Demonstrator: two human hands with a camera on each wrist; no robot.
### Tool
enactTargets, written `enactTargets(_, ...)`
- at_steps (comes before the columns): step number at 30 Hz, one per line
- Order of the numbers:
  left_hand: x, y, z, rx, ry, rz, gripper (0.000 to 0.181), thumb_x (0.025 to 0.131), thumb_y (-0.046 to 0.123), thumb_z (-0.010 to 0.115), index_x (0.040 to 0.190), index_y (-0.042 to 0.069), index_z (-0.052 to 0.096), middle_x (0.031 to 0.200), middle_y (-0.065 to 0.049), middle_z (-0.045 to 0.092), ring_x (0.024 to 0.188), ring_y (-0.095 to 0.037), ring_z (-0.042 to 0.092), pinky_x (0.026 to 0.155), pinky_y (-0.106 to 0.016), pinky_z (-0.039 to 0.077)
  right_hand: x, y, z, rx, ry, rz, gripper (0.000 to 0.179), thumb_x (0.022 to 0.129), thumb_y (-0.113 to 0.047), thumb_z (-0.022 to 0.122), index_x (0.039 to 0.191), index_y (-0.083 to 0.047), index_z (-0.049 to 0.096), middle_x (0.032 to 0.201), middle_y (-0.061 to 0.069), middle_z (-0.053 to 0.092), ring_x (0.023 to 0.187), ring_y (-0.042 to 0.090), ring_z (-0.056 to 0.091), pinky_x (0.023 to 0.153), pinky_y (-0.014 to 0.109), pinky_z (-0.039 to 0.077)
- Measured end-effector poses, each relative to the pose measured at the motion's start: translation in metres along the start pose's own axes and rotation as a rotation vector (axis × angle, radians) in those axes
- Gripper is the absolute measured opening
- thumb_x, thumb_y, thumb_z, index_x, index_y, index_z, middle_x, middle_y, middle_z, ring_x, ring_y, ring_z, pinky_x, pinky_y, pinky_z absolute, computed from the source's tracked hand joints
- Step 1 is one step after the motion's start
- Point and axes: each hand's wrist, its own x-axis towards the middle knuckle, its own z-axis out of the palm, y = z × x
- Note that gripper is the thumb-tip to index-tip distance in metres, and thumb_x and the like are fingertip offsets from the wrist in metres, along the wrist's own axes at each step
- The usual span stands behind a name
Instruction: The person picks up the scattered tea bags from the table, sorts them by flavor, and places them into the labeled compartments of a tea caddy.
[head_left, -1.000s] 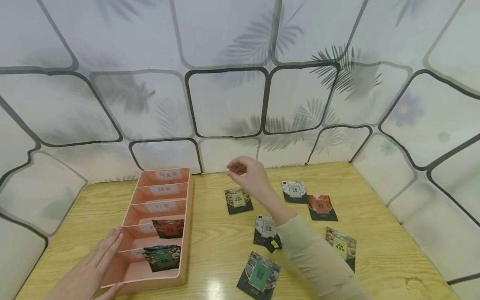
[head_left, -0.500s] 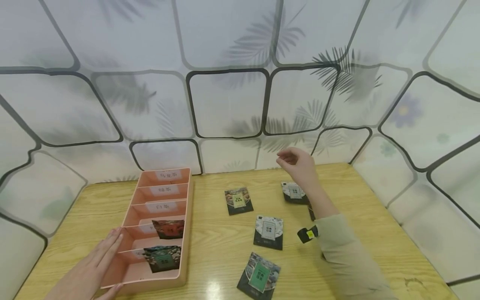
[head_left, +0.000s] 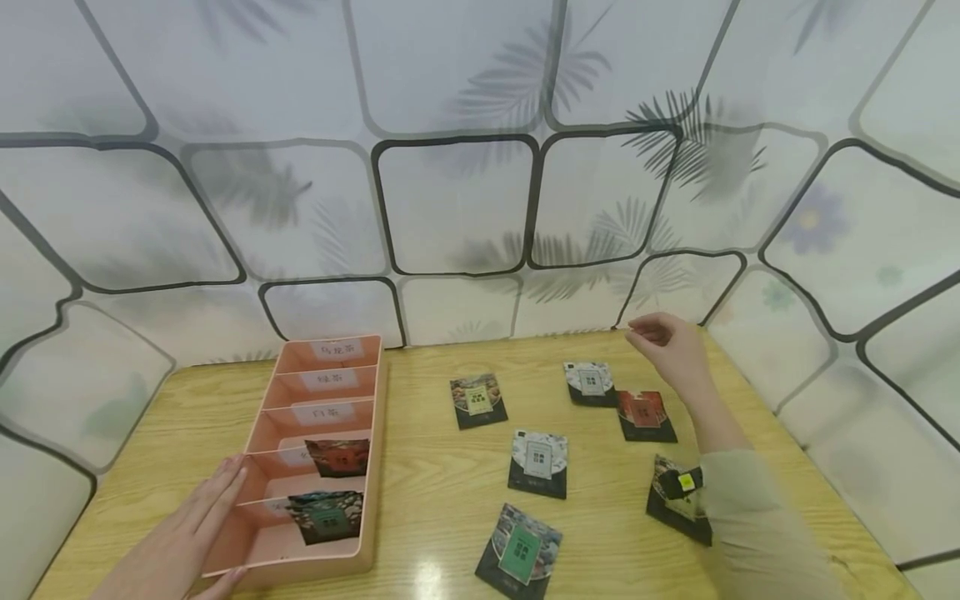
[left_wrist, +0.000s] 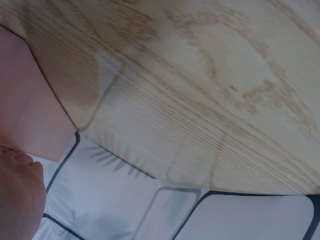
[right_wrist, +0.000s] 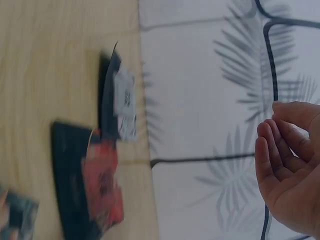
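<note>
My left hand (head_left: 176,533) rests with straight fingers along the left edge of the pink compartment box (head_left: 366,517), its thumb by the front corner. In the box's front compartments stand a green-labelled tea sachet (head_left: 330,518) and a red tea sachet (head_left: 341,458). My right hand (head_left: 671,354) hangs above the back right of the table, loosely curled and holding nothing. Below and left of it lie a red tea sachet (head_left: 647,421) and a white-labelled tea sachet (head_left: 590,383), overlapping at a corner. Beside my right sleeve, a yellow-green-labelled sachet (head_left: 678,518) is partly covered by the wrist camera.
More tea sachets lie flat on the wooden table: a yellow-labelled one (head_left: 478,402), a white one (head_left: 538,463) and a green one (head_left: 520,552). The box's rear compartments carry paper labels (head_left: 322,412). A patterned white wall (head_left: 457,208) stands behind the table.
My right hand has moved right, from above the yellow-labelled sachet to beyond the red one, passing over the back white one. My left hand and the box have stayed put.
</note>
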Motion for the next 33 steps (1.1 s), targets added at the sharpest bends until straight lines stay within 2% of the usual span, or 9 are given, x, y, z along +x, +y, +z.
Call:
enactTargets(4, -0.001, 0.002, 0.0, 0.012, -0.02, -0.021, 0.139, 0.07, 0.055, 0.094, 0.172, 0.011, 0.011, 0.179, 0.01, -0.008, 0.157, 0.008, -0.021, 0.118, -0.002, -0.014, -0.007, 0.018, -0.013, -0.073, -0.016, 0.04, 0.031, 0.104, -0.019, 0.07, 0.123, 0.005, 0.072, 0.115, 0.028, 0.073, 0.083, -0.014, 0.055, 0.073, 0.007, 0.047)
enactTargets(7, 0.0, 0.001, 0.0, 0.006, -0.006, -0.005, 0.137, 0.072, 0.056, 0.093, 0.172, 0.009, 0.012, 0.179, 0.008, -0.007, 0.159, 0.006, -0.019, 0.12, -0.003, -0.013, -0.013, 0.03, -0.02, -0.121, -0.039, 0.077, 0.033, 0.105, -0.022, 0.069, 0.125, 0.005, 0.072, 0.118, 0.028, 0.073, 0.086, -0.009, 0.056, 0.072, 0.011, 0.049)
enactTargets(11, 0.0, 0.0, -0.001, -0.005, 0.012, 0.014, 0.134, 0.074, 0.057, 0.091, 0.172, 0.008, 0.013, 0.18, 0.006, -0.005, 0.16, 0.005, -0.017, 0.121, -0.004, -0.012, -0.02, 0.044, -0.026, -0.148, -0.069, 0.119, 0.035, 0.105, -0.022, 0.069, 0.126, 0.005, 0.071, 0.119, 0.028, 0.073, 0.087, -0.007, 0.056, 0.072, 0.013, 0.05)
enactTargets(16, 0.0, 0.001, -0.001, -0.002, -0.004, -0.007, 0.135, 0.073, 0.055, 0.093, 0.172, 0.01, 0.012, 0.179, 0.009, -0.006, 0.159, 0.006, -0.018, 0.12, -0.003, -0.013, -0.026, 0.063, -0.03, -0.154, -0.093, 0.129, 0.034, 0.104, -0.019, 0.07, 0.125, 0.008, 0.071, 0.118, 0.031, 0.073, 0.086, -0.005, 0.057, 0.071, 0.013, 0.05)
enactTargets(20, 0.0, 0.002, -0.001, 0.0, -0.012, -0.015, 0.135, 0.073, 0.054, 0.093, 0.172, 0.01, 0.012, 0.179, 0.01, -0.007, 0.158, 0.007, -0.019, 0.119, -0.003, -0.013, -0.029, 0.077, -0.03, -0.158, -0.154, 0.169, 0.037, 0.104, -0.019, 0.07, 0.127, 0.01, 0.069, 0.119, 0.031, 0.072, 0.087, -0.001, 0.061, 0.071, 0.015, 0.053)
enactTargets(25, 0.0, 0.002, -0.001, -0.004, -0.017, -0.016, 0.134, 0.074, 0.055, 0.092, 0.172, 0.01, 0.012, 0.179, 0.009, -0.006, 0.158, 0.007, -0.019, 0.12, -0.003, -0.013, -0.035, 0.09, -0.03, -0.165, -0.249, 0.229, 0.043, 0.104, -0.023, 0.07, 0.132, 0.01, 0.066, 0.121, 0.03, 0.072, 0.094, 0.011, 0.067, 0.077, 0.027, 0.058)
enactTargets(29, 0.0, 0.001, -0.001, -0.004, -0.008, -0.006, 0.133, 0.075, 0.056, 0.091, 0.172, 0.01, 0.013, 0.179, 0.009, -0.006, 0.159, 0.006, -0.018, 0.121, -0.004, -0.013, -0.04, 0.096, -0.028, -0.17, -0.3, 0.219, 0.045, 0.103, -0.022, 0.071, 0.132, 0.012, 0.065, 0.119, 0.029, 0.073, 0.096, 0.018, 0.07, 0.085, 0.041, 0.061)
enactTargets(33, 0.0, 0.001, -0.001, -0.003, 0.0, 0.003, 0.132, 0.076, 0.057, 0.09, 0.172, 0.009, 0.013, 0.179, 0.009, -0.006, 0.16, 0.005, -0.017, 0.121, -0.004, -0.013, -0.042, 0.097, -0.025, -0.16, -0.335, 0.218, 0.049, 0.102, -0.024, 0.073, 0.134, 0.013, 0.063, 0.124, 0.031, 0.072, 0.105, 0.033, 0.072, 0.093, 0.051, 0.061)
